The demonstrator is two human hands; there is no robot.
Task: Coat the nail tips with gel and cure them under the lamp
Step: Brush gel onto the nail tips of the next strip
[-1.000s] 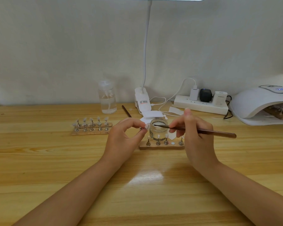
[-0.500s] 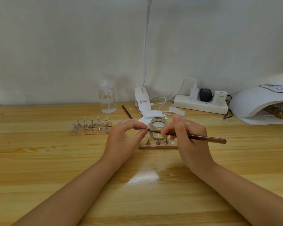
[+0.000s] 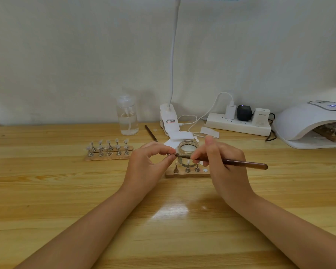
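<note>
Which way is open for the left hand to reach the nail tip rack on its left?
Probably yes: the table between the left hand and rack looks bare, though its fingers pinch something small.

Wood table (image 3: 47, 191) w/ stands, lamp (image 3: 308, 125)

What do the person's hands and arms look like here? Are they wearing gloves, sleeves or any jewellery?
Both are bare. The left hand and right hand wear no gloves, and no rings, watch or bracelet show. Both forearms are uncovered as far as the bottom edge of the picture, with no sleeve in view. The fingernails are too small to judge.
</note>
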